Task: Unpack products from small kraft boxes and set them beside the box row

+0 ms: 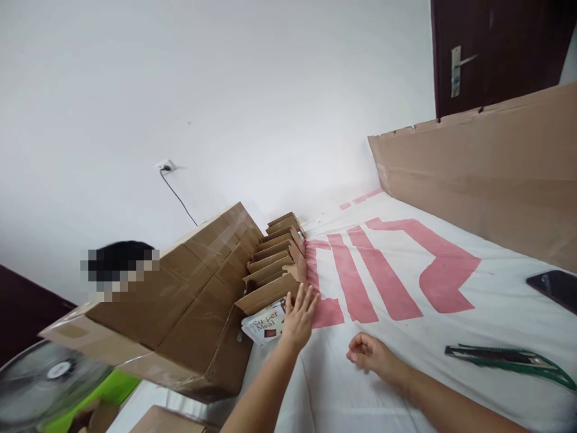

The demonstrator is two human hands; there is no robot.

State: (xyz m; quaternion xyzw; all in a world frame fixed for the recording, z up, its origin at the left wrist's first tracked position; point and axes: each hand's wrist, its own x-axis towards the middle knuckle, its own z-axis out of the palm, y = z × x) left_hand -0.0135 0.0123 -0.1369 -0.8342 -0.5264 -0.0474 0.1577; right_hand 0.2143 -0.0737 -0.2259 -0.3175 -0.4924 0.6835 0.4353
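Note:
My left hand point(300, 316) is open, fingers spread, at the right edge of a white packet point(265, 323) printed "Super Meal". Its fingertips also come close to the nearest of several small open cardboard boxes point(270, 293) lined up in a row. Whether the fingers press on the packet or only rest beside it, I cannot tell. My right hand point(367, 353) is over the white cloth with its fingers curled in, and nothing shows in it. A green utility knife point(509, 359) lies on the cloth to the right of that hand.
A large cardboard box point(189, 288) stands left of the row, with a person's head point(119, 261) partly behind it. A tall cardboard panel point(487, 168) borders the right side. A dark phone point(554, 288) lies at the right edge. A fan point(54, 379) is at lower left.

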